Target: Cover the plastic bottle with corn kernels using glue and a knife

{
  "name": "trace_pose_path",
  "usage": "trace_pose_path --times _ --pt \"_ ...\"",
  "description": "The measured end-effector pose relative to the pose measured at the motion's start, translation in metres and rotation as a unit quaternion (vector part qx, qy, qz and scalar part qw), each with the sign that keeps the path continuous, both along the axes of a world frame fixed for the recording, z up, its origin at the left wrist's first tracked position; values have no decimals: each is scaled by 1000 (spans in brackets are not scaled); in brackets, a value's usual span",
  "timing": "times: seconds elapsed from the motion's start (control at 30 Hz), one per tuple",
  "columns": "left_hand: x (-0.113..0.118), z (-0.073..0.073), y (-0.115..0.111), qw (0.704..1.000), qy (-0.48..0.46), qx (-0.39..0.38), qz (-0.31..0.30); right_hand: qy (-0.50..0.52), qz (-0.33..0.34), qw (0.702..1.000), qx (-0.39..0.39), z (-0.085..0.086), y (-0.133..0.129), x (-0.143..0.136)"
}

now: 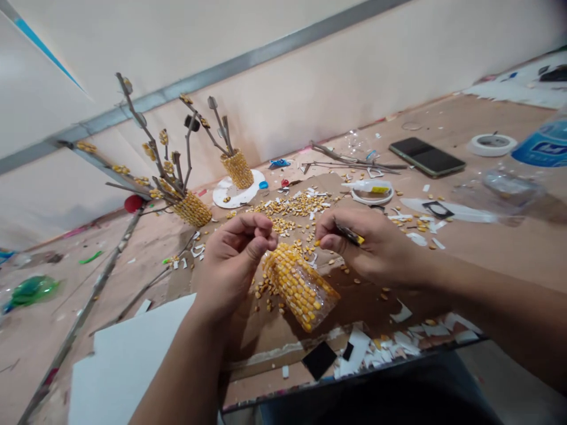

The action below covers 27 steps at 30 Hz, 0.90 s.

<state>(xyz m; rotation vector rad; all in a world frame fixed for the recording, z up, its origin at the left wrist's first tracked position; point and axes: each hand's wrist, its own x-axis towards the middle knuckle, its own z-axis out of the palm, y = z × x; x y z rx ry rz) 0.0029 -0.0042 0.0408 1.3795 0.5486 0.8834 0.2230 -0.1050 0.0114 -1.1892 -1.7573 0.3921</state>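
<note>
A clear plastic cup, mostly covered with rows of yellow corn kernels, lies tilted on brown cardboard, its bare clear side to the right. My left hand is closed in a pinch just above the cup's upper end; whatever its fingertips hold, if anything, cannot be made out. Off to the cup's right, my right hand pinches a corn kernel between thumb and forefinger. A thin dark tool with a yellow end is also tucked in that hand. Behind the cup spreads a heap of loose kernels.
Two kernel-covered pots with twigs stand at the back, one pot nearer, another on a white disc. A glue bottle, tape roll, phone and plastic bottle lie right. Paper scraps line the front edge.
</note>
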Motion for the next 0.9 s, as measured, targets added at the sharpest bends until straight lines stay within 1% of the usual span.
trace_pose_path --times 0.17,0.23,0.3,0.4,0.43,0.47,0.5,0.53,0.57,0.63,0.67,0.7,0.73,0.8,0.9 --pt "-4 1 8 996 -21 57 67 -39 121 990 -62 12 -3 9" --pt "-5 1 12 991 -9 87 105 -66 157 983 -74 14 -5 11" --pt "-7 0 16 979 35 119 162 -95 176 977 -78 15 -7 11" --pt "-10 -3 24 945 121 164 254 -125 191 968 -100 17 -11 10" --pt "-12 -4 27 935 141 181 269 -132 193 966 -110 18 -12 9" --pt "-13 -5 30 929 154 199 270 -138 191 964 -123 19 -14 8" --pt "-15 -6 32 929 164 215 254 -146 189 961 -137 21 -15 7" --pt "-17 -7 34 932 173 225 225 -154 187 958 -152 22 -16 5" --pt "-19 -7 34 940 188 224 179 -164 185 955 -164 23 -17 4" --pt "-24 -7 34 947 249 194 55 -189 179 949 -178 22 -18 2" --pt "-26 -7 32 940 291 178 -10 -205 174 947 -176 21 -19 2" --pt "-27 -6 31 926 329 174 -57 -221 169 946 -167 20 -19 1" --pt "-27 -6 29 910 361 182 -88 -239 163 945 -155 17 -19 1" --pt "-26 -5 27 885 397 215 -113 -268 156 943 -121 12 -20 0" --pt "-21 -5 27 868 424 229 -123 -292 155 941 -71 6 -21 1"
